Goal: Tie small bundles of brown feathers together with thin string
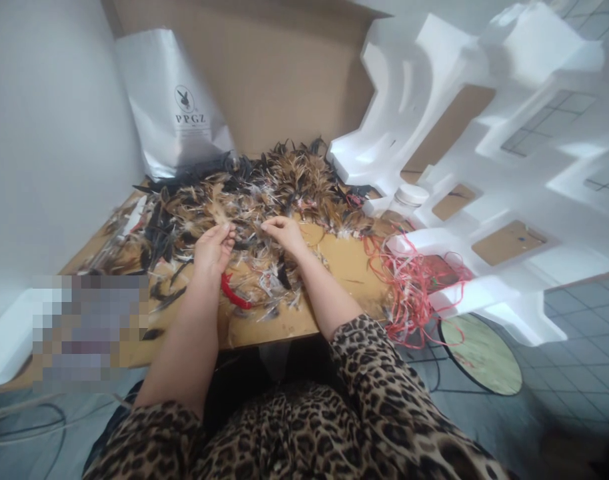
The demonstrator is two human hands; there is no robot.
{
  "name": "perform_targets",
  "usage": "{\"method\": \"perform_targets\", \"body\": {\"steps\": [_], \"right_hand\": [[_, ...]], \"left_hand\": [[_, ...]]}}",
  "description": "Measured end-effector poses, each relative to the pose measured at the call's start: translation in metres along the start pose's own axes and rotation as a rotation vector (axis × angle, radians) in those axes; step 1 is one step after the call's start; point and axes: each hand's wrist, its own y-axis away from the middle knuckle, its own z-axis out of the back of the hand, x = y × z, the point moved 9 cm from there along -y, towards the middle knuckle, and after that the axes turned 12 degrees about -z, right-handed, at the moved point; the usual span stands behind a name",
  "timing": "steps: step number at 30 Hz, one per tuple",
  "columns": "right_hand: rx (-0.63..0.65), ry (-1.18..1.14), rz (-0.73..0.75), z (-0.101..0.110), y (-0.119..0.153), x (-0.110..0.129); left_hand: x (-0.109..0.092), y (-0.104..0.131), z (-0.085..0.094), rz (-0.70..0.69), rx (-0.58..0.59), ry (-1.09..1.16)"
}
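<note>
Brown and black feathers (pixel 304 175) lie in a wide pile across the yellow-brown table (pixel 352 267). My left hand (pixel 215 248) is over the near part of the pile, its thumb and fingers pinched on a light tan feather (pixel 217 208) that points up and away. To its right, my right hand (pixel 284 235) is closed in a pinch at thumb and forefinger; what is between those fingertips is too small to make out. The two hands are apart. Just below my left hand, a curved red strip (pixel 234 293) rests on the table among loose feathers.
A silver-white bag (pixel 172 107) stands at the back left. White foam pieces (pixel 399 120) rise at the right, with a white-lidded jar (pixel 411 195) beside them. Tangled pink-red ribbons (pixel 414 293) hang over the table's right edge. A round green disc (pixel 482 353) sits lower right.
</note>
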Motion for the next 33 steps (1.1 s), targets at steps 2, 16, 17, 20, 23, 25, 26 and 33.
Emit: {"method": "perform_targets", "body": {"steps": [2, 16, 17, 20, 23, 25, 26, 33], "right_hand": [[-0.003, 0.139, 0.062, 0.002, -0.002, 0.002], [0.080, 0.914, 0.287, -0.048, 0.024, 0.007], [0.077, 0.952, 0.289, -0.051, 0.025, 0.007], [0.084, 1.074, 0.287, -0.058, 0.026, 0.003], [0.085, 1.147, 0.273, -0.053, 0.024, 0.001], [0.051, 1.119, 0.252, -0.043, 0.020, 0.003], [0.022, 1.086, 0.242, -0.037, 0.018, 0.005], [-0.167, 0.876, 0.242, -0.011, 0.011, 0.014]], "left_hand": [[0.001, -0.002, 0.002, 0.012, -0.003, 0.023], [-0.008, -0.007, 0.014, -0.044, -0.092, 0.057], [-0.010, -0.007, 0.015, -0.047, -0.102, 0.058], [-0.011, -0.008, 0.016, -0.045, -0.108, 0.052], [-0.010, -0.008, 0.016, -0.044, -0.106, 0.050], [-0.008, -0.008, 0.016, -0.042, -0.103, 0.045], [-0.007, -0.008, 0.016, -0.040, -0.101, 0.040], [-0.004, -0.005, 0.011, -0.018, -0.087, 0.013]]}}
